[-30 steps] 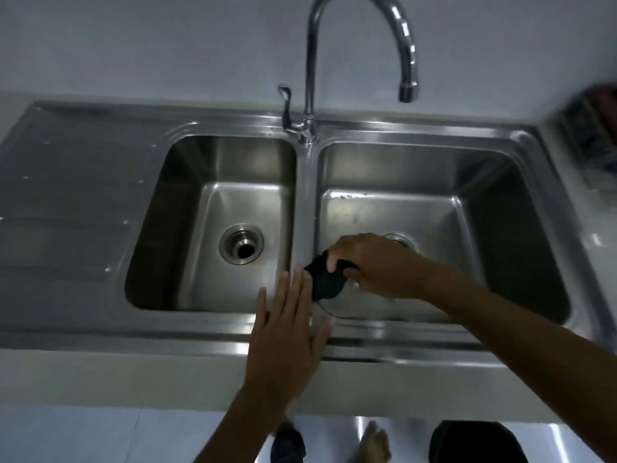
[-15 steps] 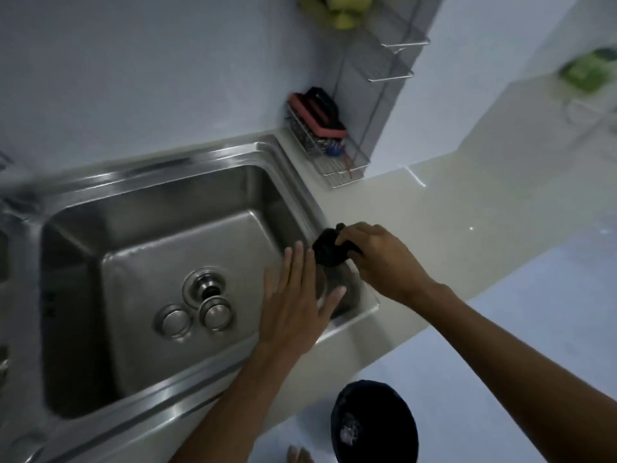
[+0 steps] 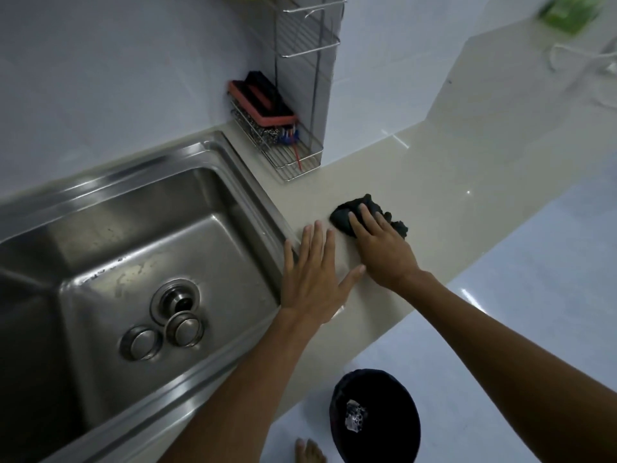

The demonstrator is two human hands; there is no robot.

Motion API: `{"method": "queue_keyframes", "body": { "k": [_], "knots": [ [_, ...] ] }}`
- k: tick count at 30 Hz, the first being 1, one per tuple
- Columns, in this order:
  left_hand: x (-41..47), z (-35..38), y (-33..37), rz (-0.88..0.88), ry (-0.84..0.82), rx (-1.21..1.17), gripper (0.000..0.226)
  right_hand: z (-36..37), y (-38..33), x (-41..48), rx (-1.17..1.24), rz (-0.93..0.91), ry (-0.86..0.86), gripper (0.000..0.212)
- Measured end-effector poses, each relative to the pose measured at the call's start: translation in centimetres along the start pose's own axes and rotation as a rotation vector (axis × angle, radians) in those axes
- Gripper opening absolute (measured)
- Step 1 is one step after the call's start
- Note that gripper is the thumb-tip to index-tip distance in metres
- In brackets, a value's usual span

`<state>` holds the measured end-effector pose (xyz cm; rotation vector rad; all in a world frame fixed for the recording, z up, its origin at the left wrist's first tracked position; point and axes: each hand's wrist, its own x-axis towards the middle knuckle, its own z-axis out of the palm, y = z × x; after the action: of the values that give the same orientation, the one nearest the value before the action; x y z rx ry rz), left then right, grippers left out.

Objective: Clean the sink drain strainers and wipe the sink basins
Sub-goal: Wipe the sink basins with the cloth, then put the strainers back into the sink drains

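Stainless steel forms the sink basin, which serves as the landmark at the left of the head view. On its floor lies the drain opening, and touching the drain's near edge sit 2 round strainers, side by side and touching each other, both out of the drain.

Just right of the basin's rim runs a beige countertop. The left hand lies flat and open across the basin's right rim, fingers spread, grasping nothing, with its thumb reaching toward the other wrist. Right of the basin, well onto the countertop, the right hand presses palm-down on a crumpled black cloth; its fingers lie over the cloth rather than curling around it, so it pins the cloth to the counter more than clenches it. Parts of the cloth show beyond the fingertips and past the hand's far side.

Behind the basin's right corner, against the wall, a wire rack holds a red-and-black scrubbing pad and some steel wool beneath it. Below the counter edge, right of the basin, a black bin stands on the pale floor with a small crumpled scrap inside, and bare toes show just left of it.
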<state>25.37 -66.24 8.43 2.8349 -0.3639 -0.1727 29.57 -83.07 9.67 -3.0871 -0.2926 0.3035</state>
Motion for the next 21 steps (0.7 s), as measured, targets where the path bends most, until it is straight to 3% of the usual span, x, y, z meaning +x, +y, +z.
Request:
{"method": "queue_keyframes", "body": {
  "k": [4,12,21],
  "knots": [
    [0.0,-0.1,-0.5,-0.021,0.001,0.022,0.096,0.3,-0.3,0.2,-0.034,0.001,-0.019,0.094],
    [-0.1,-0.2,-1.0,-0.031,-0.005,0.026,0.094,0.4,-0.5,0.3,0.037,0.038,0.017,0.075],
    [-2.1,-0.9,-2.7,-0.088,-0.011,0.020,0.094,-0.6,-1.7,0.3,-0.076,0.112,-0.009,0.060]
  ]
}}
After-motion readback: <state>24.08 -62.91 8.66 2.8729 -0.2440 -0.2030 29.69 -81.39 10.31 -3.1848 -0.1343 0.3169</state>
